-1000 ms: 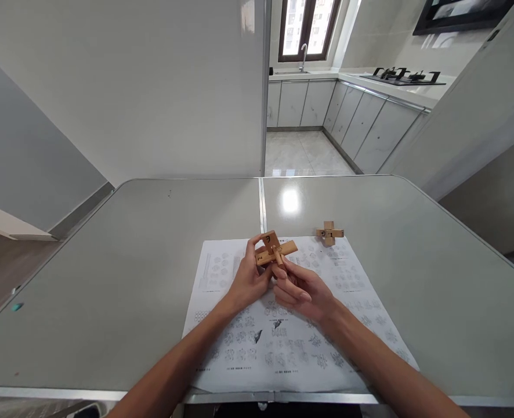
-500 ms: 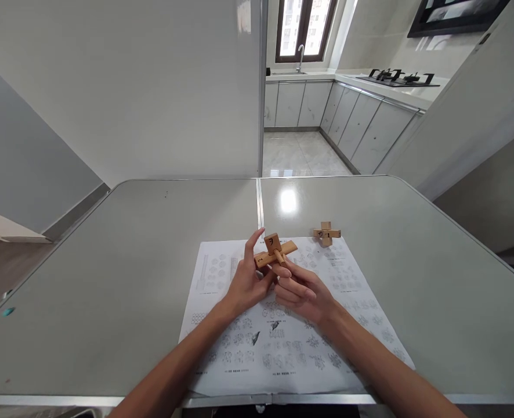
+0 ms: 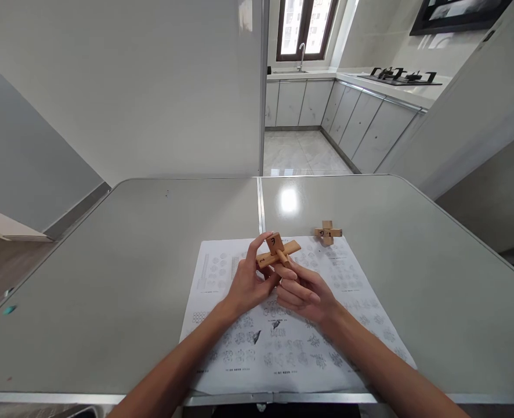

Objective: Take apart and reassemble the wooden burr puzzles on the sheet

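Above a printed sheet [image 3: 222,273], both hands hold a wooden interlocking puzzle [image 3: 267,259] made of crossed bars, with dark marks written on them. My left hand [image 3: 250,281] grips it from the left, its index finger curled over the top of the upright bar. From the right, my right hand [image 3: 303,290] pinches the puzzle near the short bar that points toward me, its other fingers folded. Parts of the fingertips behind the wood are hidden. A second wooden cross-shaped puzzle [image 3: 328,233], also marked, sits at the sheet's far right corner.
The sheet, covered in small line diagrams, lies on a grey folding table [image 3: 109,278] with a metal edge and a centre seam. A small teal bit [image 3: 9,310] rests near the left edge. Beyond the table are a white panel [image 3: 152,87] and kitchen cabinets [image 3: 292,103].
My left index finger, raised before, has come down onto the top of the upright bar. The held puzzle stays nearly in place, and the whole view has shifted slightly.
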`<state>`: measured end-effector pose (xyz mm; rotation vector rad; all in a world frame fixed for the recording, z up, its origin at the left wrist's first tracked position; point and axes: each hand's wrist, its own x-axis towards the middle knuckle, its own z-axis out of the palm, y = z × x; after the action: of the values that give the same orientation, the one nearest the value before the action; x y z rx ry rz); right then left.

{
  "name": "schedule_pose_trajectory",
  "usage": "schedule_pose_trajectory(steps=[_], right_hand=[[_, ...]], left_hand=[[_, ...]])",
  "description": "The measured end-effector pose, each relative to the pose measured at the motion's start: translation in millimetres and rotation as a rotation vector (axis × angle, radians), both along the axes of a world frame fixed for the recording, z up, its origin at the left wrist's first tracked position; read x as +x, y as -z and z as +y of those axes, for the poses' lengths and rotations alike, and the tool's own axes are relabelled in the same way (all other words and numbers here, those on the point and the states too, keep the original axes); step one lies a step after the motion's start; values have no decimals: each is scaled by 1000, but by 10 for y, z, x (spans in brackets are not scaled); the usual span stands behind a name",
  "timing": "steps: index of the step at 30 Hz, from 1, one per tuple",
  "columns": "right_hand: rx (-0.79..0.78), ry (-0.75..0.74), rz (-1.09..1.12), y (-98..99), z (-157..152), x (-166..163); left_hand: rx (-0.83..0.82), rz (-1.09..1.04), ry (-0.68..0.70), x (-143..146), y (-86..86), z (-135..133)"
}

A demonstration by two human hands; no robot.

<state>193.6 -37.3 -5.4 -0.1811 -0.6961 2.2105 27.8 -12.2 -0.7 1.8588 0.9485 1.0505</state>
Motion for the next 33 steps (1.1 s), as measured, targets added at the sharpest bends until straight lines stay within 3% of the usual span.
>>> schedule_pose_trajectory(steps=[5, 16, 26, 33], right_hand=[[-1, 16, 53, 18, 10, -7], [-55, 109, -86, -30, 43, 75], [-81, 117, -57, -3, 60, 102], [-64, 174, -171, -49, 90, 84]], left_hand=[[9, 16, -9, 3, 34, 1], [-40, -6, 56, -38, 30, 23], [62, 139, -47, -77, 76, 67], [48, 150, -56, -73, 83, 78]])
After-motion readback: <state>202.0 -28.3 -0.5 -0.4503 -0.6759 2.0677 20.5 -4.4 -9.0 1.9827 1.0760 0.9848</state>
